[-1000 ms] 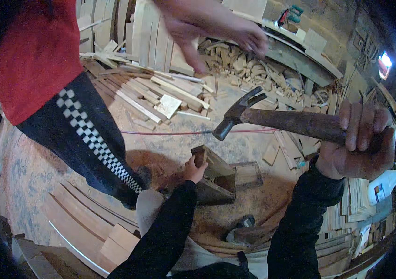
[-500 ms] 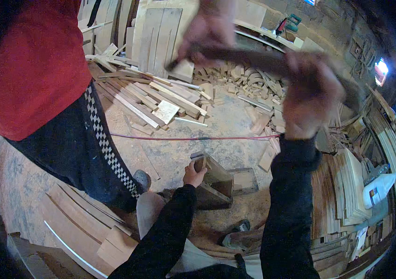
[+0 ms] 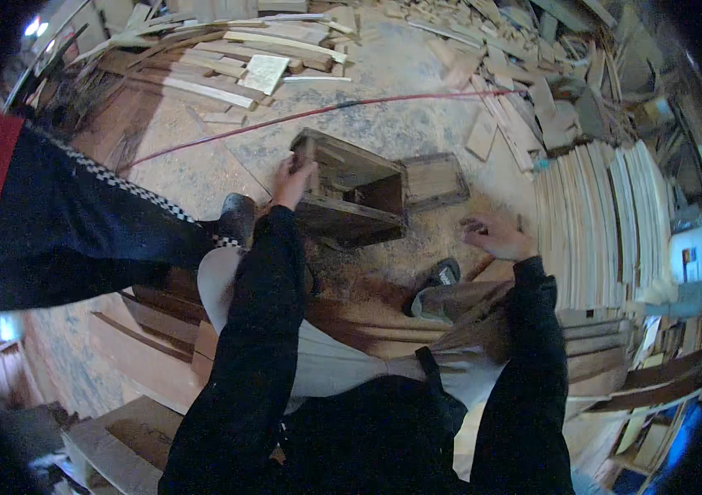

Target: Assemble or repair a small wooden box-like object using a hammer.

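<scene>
An open, worn wooden box [image 3: 349, 221] stands on the dusty floor in front of me, with a dark hollow inside. My left hand [image 3: 292, 181] is closed on the upper edge of its left end. Against the box's right side lies a flat, framed wooden piece [image 3: 435, 180]; whether it is joined to the box, I cannot tell. My right hand [image 3: 499, 237] hovers right of the box, apart from it, fingers spread and holding nothing.
A person in dark trousers [image 3: 95, 223] with a checkered stripe stands close on my left. A red cable [image 3: 285, 120] crosses the floor beyond the box. Wood strips [image 3: 202, 78] lie far left, stacked boards [image 3: 590, 223] at right, beside a white jug [image 3: 692, 257].
My right hand has let go of the long dark piece, which the other person's hand also touched, and has come down. That piece is out of view. My view has tilted downward.
</scene>
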Available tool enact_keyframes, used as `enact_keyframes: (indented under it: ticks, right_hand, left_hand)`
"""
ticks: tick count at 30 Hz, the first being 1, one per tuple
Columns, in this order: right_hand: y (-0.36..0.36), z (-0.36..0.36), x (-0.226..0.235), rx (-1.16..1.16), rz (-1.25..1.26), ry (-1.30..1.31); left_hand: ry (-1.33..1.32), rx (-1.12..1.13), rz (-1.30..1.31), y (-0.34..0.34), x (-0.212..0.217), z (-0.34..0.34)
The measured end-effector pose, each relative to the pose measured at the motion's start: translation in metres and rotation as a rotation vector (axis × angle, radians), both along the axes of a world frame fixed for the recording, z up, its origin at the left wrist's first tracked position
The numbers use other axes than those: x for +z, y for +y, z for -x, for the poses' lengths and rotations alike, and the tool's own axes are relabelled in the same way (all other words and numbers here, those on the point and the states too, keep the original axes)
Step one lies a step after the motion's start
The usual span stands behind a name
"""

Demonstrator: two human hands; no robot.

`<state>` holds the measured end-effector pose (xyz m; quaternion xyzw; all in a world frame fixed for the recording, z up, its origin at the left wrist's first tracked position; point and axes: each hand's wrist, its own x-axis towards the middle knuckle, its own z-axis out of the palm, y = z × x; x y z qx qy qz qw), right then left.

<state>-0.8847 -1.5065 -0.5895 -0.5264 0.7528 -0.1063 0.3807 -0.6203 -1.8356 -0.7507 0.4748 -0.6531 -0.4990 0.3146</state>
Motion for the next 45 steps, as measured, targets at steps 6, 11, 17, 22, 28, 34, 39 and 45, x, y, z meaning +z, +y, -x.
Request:
enact_keyframes:
  ticks: [6, 11, 17, 22, 28, 34, 39, 45]
  right_hand:
    - [0.077, 0.038, -0.092, -0.003, 0.038, 0.129]
    - [0.031, 0.018, -0.041, -0.262, 0.278, -0.061]
    - [0.041, 0.014, -0.04, -0.18, 0.078, -0.087]
    - [0.044, 0.013, -0.043, -0.193, 0.103, -0.093]
    - [0.045, 0.015, -0.036, -0.185, 0.133, -0.062]
    - [-0.004, 0.035, -0.114, -0.304, 0.283, -0.082]
    - [-0.107, -0.02, -0.183, -0.883, 0.128, -0.703]
    - [-0.091, -0.018, -0.281, -1.052, 0.549, -0.527]
  left_hand:
    - [-0.034, -0.003, -0.154, 0.027, 0.033, 0.002]
    - [0.095, -0.075, -0.206, 0.014, 0.034, -0.012]
    - [-0.073, 0.016, -0.201, 0.026, 0.046, -0.004]
    - [0.012, -0.009, -0.277, 0.024, 0.041, -0.014]
    - [0.016, 0.004, -0.244, 0.013, 0.034, -0.011]
    - [0.054, 0.0, -0.233, 0.019, 0.033, 0.005]
    - [-0.06, -0.416, 0.104, -0.023, 0.012, -0.04]
    - [0.008, 0.005, -0.131, 0.047, 0.025, 0.017]
